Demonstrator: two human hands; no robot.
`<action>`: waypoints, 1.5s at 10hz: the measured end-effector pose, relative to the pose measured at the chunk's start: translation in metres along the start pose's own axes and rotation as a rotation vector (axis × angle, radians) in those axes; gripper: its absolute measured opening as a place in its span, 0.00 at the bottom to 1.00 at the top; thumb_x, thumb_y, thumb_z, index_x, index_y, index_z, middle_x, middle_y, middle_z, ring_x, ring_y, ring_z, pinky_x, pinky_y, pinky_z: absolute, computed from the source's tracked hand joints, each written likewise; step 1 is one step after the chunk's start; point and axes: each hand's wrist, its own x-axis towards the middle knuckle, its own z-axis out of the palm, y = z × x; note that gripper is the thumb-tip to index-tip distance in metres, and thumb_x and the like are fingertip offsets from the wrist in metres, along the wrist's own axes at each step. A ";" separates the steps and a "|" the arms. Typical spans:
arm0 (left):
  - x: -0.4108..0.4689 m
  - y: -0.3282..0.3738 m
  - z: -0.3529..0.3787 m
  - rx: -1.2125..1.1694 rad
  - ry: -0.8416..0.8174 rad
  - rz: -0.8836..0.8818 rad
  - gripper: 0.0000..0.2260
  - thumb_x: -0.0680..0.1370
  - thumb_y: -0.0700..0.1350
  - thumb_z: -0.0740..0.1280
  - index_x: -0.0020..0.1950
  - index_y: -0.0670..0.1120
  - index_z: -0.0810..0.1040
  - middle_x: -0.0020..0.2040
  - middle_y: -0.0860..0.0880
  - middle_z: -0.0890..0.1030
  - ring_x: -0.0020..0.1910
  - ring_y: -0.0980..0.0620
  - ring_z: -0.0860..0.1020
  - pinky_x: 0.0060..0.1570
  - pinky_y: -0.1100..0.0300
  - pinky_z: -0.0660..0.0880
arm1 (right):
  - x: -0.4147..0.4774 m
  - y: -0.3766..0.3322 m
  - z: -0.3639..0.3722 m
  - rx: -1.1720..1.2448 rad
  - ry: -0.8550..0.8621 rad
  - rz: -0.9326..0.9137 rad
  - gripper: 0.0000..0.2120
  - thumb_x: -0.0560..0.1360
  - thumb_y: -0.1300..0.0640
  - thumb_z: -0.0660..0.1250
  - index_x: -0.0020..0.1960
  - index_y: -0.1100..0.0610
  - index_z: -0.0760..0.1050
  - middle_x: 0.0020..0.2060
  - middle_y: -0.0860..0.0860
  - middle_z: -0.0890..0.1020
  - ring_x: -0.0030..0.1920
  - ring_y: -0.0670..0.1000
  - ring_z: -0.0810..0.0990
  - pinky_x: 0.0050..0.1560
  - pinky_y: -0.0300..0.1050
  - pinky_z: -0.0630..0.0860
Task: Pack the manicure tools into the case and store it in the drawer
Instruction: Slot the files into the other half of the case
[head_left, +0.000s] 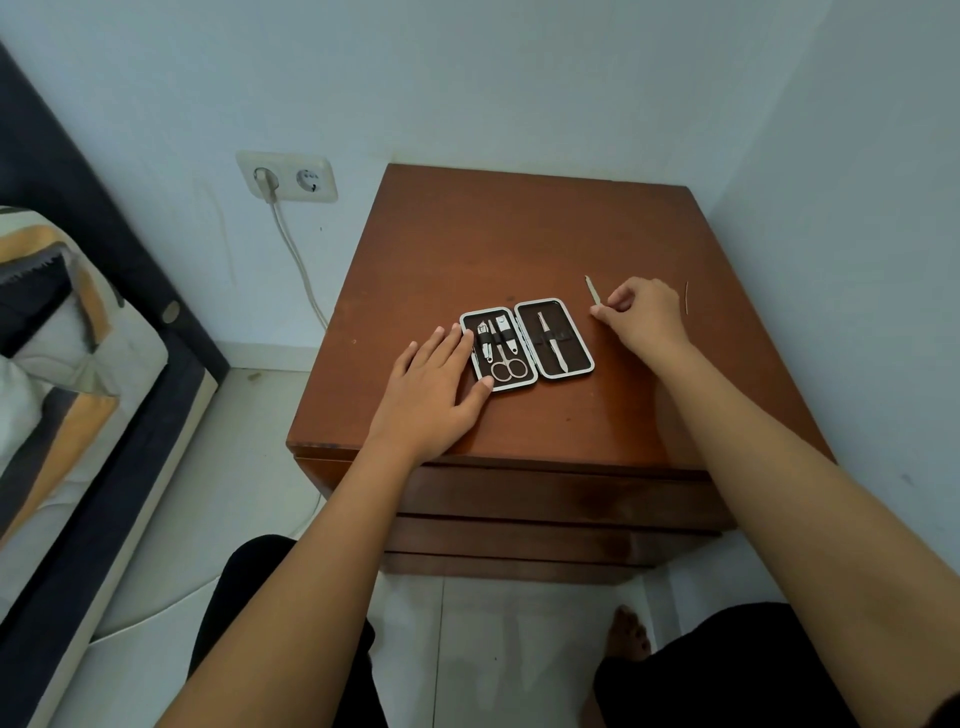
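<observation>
- Case (526, 343) lies open flat near the middle of the nightstand top (519, 244); scissors (508, 358) and clippers strapped in its left half, one slim tool in the right half.
- Left hand (434, 395) flat, fingers spread, tips on the case's left edge, pinning it.
- Right hand (641, 314) right of the case, fingertips pinching a thin metal tool (592, 290), point away.
- Advice: keep the case pinned; slide the tool under the strap in the right half.
- Another thin piece (687, 298) lies further right, still loose.
- Drawers (550, 493) below look closed.
- Bare brown wood; wall socket (287, 176), bed at left, tiled floor.
</observation>
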 end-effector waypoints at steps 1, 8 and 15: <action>0.000 0.000 0.000 -0.003 0.001 -0.002 0.27 0.80 0.57 0.51 0.77 0.49 0.52 0.78 0.51 0.53 0.77 0.55 0.48 0.74 0.56 0.43 | -0.003 -0.002 -0.002 0.041 0.007 0.037 0.09 0.71 0.56 0.72 0.45 0.62 0.80 0.42 0.57 0.80 0.45 0.53 0.76 0.46 0.43 0.69; -0.001 0.000 0.000 -0.002 -0.001 0.002 0.27 0.80 0.57 0.51 0.77 0.49 0.52 0.78 0.51 0.54 0.77 0.55 0.48 0.74 0.56 0.43 | -0.028 -0.022 0.002 0.080 -0.030 -0.029 0.07 0.76 0.67 0.59 0.51 0.63 0.73 0.52 0.60 0.78 0.52 0.58 0.76 0.49 0.45 0.68; -0.001 0.000 -0.001 0.021 -0.018 -0.012 0.27 0.80 0.57 0.51 0.77 0.49 0.51 0.78 0.51 0.53 0.77 0.54 0.48 0.74 0.56 0.43 | -0.116 -0.029 0.008 0.168 -0.039 -0.093 0.12 0.75 0.61 0.62 0.54 0.59 0.81 0.33 0.54 0.79 0.34 0.49 0.73 0.37 0.36 0.65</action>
